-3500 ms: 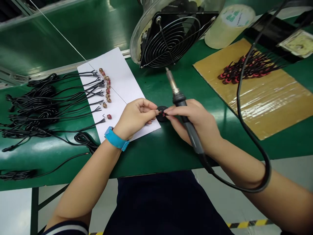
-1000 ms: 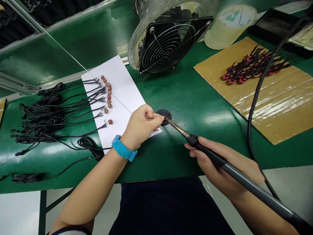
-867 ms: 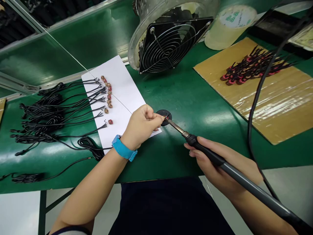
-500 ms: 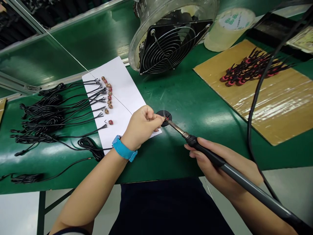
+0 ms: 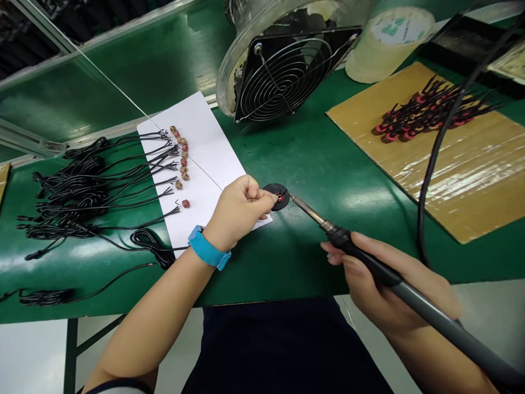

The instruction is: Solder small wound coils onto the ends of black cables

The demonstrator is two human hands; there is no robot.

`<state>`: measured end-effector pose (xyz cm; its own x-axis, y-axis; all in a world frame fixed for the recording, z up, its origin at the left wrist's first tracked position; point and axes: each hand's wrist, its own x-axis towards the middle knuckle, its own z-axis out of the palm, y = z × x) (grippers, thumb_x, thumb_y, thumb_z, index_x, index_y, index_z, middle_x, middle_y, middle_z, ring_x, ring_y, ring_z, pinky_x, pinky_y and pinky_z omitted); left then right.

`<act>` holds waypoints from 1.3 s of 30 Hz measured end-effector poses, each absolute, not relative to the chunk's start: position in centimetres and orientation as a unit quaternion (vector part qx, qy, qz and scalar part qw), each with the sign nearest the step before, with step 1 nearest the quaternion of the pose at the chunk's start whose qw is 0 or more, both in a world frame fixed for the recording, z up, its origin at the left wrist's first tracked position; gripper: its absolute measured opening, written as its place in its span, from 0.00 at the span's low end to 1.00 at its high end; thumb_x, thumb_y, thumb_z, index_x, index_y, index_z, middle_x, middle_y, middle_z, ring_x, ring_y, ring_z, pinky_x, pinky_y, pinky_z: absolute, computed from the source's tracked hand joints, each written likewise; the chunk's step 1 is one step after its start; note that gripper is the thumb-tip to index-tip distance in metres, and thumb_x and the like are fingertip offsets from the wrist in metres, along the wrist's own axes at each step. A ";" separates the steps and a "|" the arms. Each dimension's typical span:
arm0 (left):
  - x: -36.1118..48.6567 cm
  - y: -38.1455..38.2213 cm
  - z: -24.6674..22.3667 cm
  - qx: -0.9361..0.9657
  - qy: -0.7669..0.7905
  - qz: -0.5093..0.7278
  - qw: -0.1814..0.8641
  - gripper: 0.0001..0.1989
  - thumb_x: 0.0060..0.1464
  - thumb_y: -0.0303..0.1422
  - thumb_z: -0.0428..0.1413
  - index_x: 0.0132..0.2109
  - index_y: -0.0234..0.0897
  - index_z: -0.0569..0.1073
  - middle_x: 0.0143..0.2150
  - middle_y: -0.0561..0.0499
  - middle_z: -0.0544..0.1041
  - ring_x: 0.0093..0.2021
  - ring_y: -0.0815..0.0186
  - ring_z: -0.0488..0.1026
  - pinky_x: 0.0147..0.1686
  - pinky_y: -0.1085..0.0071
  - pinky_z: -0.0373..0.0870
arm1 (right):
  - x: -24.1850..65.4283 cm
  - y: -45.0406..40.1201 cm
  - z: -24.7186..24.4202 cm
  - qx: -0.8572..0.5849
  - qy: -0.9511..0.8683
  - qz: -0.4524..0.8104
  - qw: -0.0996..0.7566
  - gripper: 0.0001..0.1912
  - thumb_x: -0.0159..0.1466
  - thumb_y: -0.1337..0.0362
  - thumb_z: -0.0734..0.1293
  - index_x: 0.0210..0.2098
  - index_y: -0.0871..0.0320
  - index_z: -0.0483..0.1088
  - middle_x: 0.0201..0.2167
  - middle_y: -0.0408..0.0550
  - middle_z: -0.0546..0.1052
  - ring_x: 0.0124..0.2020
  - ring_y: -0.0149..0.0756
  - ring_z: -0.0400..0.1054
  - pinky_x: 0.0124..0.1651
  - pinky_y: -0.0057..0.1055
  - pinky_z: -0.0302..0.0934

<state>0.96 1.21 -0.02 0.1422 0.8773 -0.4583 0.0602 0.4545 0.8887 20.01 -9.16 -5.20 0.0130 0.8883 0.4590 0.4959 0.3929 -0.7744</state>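
My right hand [image 5: 394, 279] is wrapped round the grip of a soldering iron [image 5: 369, 257]. The iron's tip is just right of a black round disc [image 5: 283, 204], apart from the small wire-wound ring coil [image 5: 280, 197] lying on it. My left hand [image 5: 246, 205], with a blue wristband [image 5: 208, 248], is pinched closed at the disc's left edge. A thin solder wire [image 5: 205, 171] slants down from the upper left into this hand. The fingertips are beside or on the coil; their exact contact is hidden.
Black cables [image 5: 94, 191] lie in a row at left, their split ends on white paper [image 5: 209, 142] beside several small coils [image 5: 184, 161]. A grilled fan [image 5: 283, 82] stands behind. At right, finished-looking coils [image 5: 426, 112] pile on a brown board [image 5: 459, 186], near a tape roll [image 5: 385, 49].
My right hand has drawn the soldering iron back to the right, its tip leaving the coil. The wisp of smoke over the disc is gone. My left hand stays nearly in place.
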 end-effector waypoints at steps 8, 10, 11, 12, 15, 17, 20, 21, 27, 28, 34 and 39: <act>0.9 1.2 -0.1 0.393 0.571 0.329 0.642 0.17 0.49 0.20 0.55 0.25 0.37 0.52 0.22 0.58 0.70 0.19 0.80 0.64 0.22 0.82 0.63 | 19.4 -7.5 -4.3 -0.462 -0.704 0.158 0.516 0.28 0.56 0.76 0.67 0.55 0.50 0.65 0.38 0.46 0.76 0.34 0.38 0.74 0.31 0.32 0.72; 0.8 1.1 -0.1 0.387 0.564 0.340 0.645 0.17 0.49 0.20 0.55 0.25 0.37 0.52 0.22 0.58 0.70 0.19 0.79 0.65 0.23 0.81 0.65 | 19.1 -6.6 -3.9 -0.452 -0.720 0.145 0.507 0.30 0.56 0.77 0.67 0.55 0.50 0.64 0.38 0.46 0.75 0.35 0.37 0.73 0.34 0.33 0.71; 0.8 1.1 -0.2 0.384 0.560 0.348 0.646 0.18 0.49 0.20 0.55 0.25 0.37 0.52 0.21 0.58 0.70 0.20 0.79 0.66 0.24 0.81 0.66 | 18.9 -6.1 -3.8 -0.445 -0.727 0.137 0.504 0.30 0.56 0.77 0.67 0.56 0.50 0.64 0.38 0.46 0.75 0.36 0.37 0.73 0.36 0.33 0.71; 0.7 1.0 -0.2 0.381 0.556 0.357 0.646 0.18 0.49 0.20 0.55 0.25 0.37 0.52 0.21 0.58 0.70 0.21 0.78 0.68 0.25 0.80 0.67 | 18.7 -5.6 -3.7 -0.435 -0.737 0.126 0.502 0.31 0.56 0.78 0.67 0.56 0.50 0.63 0.38 0.46 0.76 0.35 0.36 0.73 0.37 0.33 0.70; 0.6 0.7 -0.5 0.368 0.551 0.382 0.645 0.18 0.49 0.19 0.55 0.25 0.36 0.52 0.21 0.57 0.71 0.22 0.76 0.70 0.26 0.79 0.69 | 18.2 -4.1 -3.5 -0.418 -0.770 0.084 0.474 0.29 0.58 0.77 0.65 0.56 0.51 0.63 0.36 0.45 0.77 0.33 0.33 0.72 0.36 0.31 0.69; 0.5 0.5 -0.7 0.360 0.551 0.393 0.643 0.19 0.49 0.19 0.56 0.25 0.36 0.52 0.22 0.56 0.72 0.22 0.76 0.71 0.26 0.78 0.70 | 17.8 -3.2 -3.4 -0.430 -0.786 0.075 0.437 0.24 0.61 0.76 0.63 0.54 0.51 0.64 0.35 0.43 0.77 0.32 0.32 0.72 0.35 0.29 0.68; 0.5 0.2 -0.9 0.352 0.553 0.405 0.638 0.19 0.50 0.20 0.56 0.24 0.36 0.52 0.23 0.56 0.73 0.22 0.75 0.72 0.25 0.78 0.71 | 17.1 -2.3 -3.4 -0.454 -0.790 0.088 0.403 0.14 0.64 0.73 0.60 0.46 0.53 0.68 0.34 0.42 0.77 0.31 0.30 0.72 0.34 0.27 0.67; 0.5 0.1 -0.9 0.350 0.554 0.408 0.636 0.19 0.50 0.21 0.56 0.24 0.36 0.52 0.23 0.56 0.72 0.23 0.75 0.72 0.25 0.78 0.71 | 16.9 -2.2 -3.3 -0.458 -0.788 0.093 0.401 0.12 0.64 0.72 0.61 0.44 0.54 0.69 0.34 0.43 0.77 0.31 0.30 0.72 0.34 0.26 0.67; 0.7 -0.1 -1.2 0.368 0.548 0.424 0.620 0.19 0.49 0.22 0.56 0.23 0.36 0.52 0.25 0.54 0.73 0.25 0.74 0.73 0.25 0.78 0.72 | 15.5 -2.0 -2.6 -0.509 -0.727 0.169 0.429 0.06 0.61 0.70 0.64 0.38 0.56 0.68 0.34 0.43 0.77 0.34 0.29 0.73 0.37 0.24 0.67; 0.6 -0.2 -1.3 0.376 0.547 0.428 0.614 0.18 0.49 0.22 0.56 0.23 0.36 0.53 0.26 0.54 0.74 0.25 0.74 0.73 0.26 0.77 0.72 | 15.3 -2.1 -2.5 -0.520 -0.714 0.184 0.430 0.05 0.61 0.70 0.65 0.37 0.56 0.67 0.34 0.42 0.76 0.34 0.30 0.73 0.36 0.23 0.67; 0.6 -0.9 -2.6 0.478 0.516 0.480 0.524 0.15 0.50 0.28 0.57 0.25 0.36 0.57 0.33 0.50 0.76 0.34 0.70 0.74 0.34 0.73 0.72 | 15.0 -2.0 -2.6 -0.539 -0.677 0.243 0.439 0.09 0.58 0.69 0.67 0.39 0.55 0.66 0.33 0.42 0.76 0.34 0.28 0.72 0.37 0.24 0.67; 0.6 -1.1 -2.9 0.528 0.512 0.484 0.473 0.13 0.53 0.28 0.55 0.26 0.37 0.57 0.34 0.50 0.75 0.36 0.69 0.75 0.35 0.73 0.71 | 14.9 -1.8 -2.9 -0.532 -0.675 0.249 0.446 0.09 0.58 0.69 0.67 0.39 0.55 0.66 0.32 0.42 0.75 0.32 0.28 0.71 0.37 0.25 0.67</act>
<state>0.60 -1.10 -2.90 0.0062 0.9996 0.0265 0.0827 -0.0269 0.9962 14.93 -1.83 -2.90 -0.0348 0.9407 0.3374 0.4967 0.3092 -0.8109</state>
